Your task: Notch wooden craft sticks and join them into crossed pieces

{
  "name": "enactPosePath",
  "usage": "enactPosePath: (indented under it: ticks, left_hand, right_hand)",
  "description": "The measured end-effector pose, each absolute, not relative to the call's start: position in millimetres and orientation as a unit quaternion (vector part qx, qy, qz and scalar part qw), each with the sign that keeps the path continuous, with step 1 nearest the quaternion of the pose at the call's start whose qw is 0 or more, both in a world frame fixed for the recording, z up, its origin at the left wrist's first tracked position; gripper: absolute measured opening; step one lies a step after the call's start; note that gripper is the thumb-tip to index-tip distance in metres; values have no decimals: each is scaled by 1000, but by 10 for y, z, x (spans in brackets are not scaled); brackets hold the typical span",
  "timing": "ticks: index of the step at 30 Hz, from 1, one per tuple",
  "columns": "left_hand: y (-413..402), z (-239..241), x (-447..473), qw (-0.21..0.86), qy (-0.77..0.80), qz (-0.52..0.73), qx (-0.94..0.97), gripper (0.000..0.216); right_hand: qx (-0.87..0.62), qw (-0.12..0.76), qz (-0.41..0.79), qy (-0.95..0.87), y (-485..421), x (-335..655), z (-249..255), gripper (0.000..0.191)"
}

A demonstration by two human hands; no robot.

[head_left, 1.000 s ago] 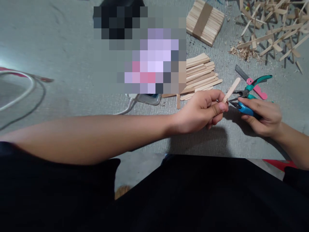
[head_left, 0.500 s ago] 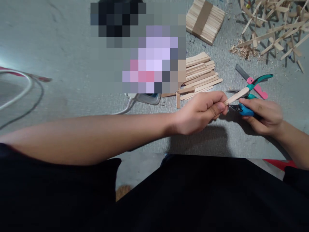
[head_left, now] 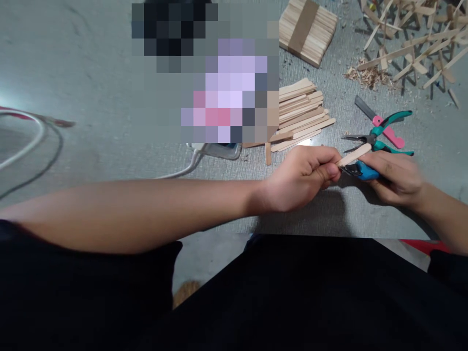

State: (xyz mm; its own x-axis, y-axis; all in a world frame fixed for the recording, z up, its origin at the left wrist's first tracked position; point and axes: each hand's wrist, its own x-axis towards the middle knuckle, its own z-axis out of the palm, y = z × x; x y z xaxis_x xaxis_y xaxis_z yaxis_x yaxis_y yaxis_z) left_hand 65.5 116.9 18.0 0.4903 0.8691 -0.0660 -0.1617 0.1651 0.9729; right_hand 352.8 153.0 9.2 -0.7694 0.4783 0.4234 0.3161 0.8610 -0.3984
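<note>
The left hand (head_left: 302, 178) is curled into a loose fist, thumb pressed over bent fingers, pinching one end of a flat, pale wooden stick (head_left: 354, 155). The stick, smooth and round-tipped, slants across to the right hand (head_left: 398, 175), whose fingers are wrapped around a blue-handled tool (head_left: 367, 170). The tool's dark, narrow head lies alongside the stick, close to the left thumb; whether it touches the wood cannot be told.

Just beyond the right hand, on the grey, finely ridged desk (head_left: 109, 122), lie slim metal pliers (head_left: 369, 140), jaws spread, with curved teal handles. Partly behind them is a pink-handled knife (head_left: 393, 136) with a straight grey blade. Past the left hand, loose flat sticks (head_left: 303, 109) fan out in a layered pile, and farther off sits a neat block of sticks (head_left: 321, 34) bound by a brown band. Well beyond the right hand, curly wood shavings (head_left: 371, 78) lie beside a spiky jumble of crossed-stick shapes (head_left: 413, 66).
</note>
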Motion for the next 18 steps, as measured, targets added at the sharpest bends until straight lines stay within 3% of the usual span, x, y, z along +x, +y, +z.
enactPosePath:
  ticks: [4,9,14,18]
  left_hand:
    - [1101,158,686,688,357,391,496,20]
    - [1055,155,688,654,366,406,522,25]
    - [1029,118,746,690,333,438,470,51]
    - [1006,95,798,716,290,477,420,66]
  right_hand:
    - [-240,237,126,-933,1517,3541,52,44]
    - [-218,278,118,-928,1510,3504,31,52]
    - [-229,262,91,-933,1496,3467,18,55]
    - [-221,306,65,-924,1496,3449,7,59]
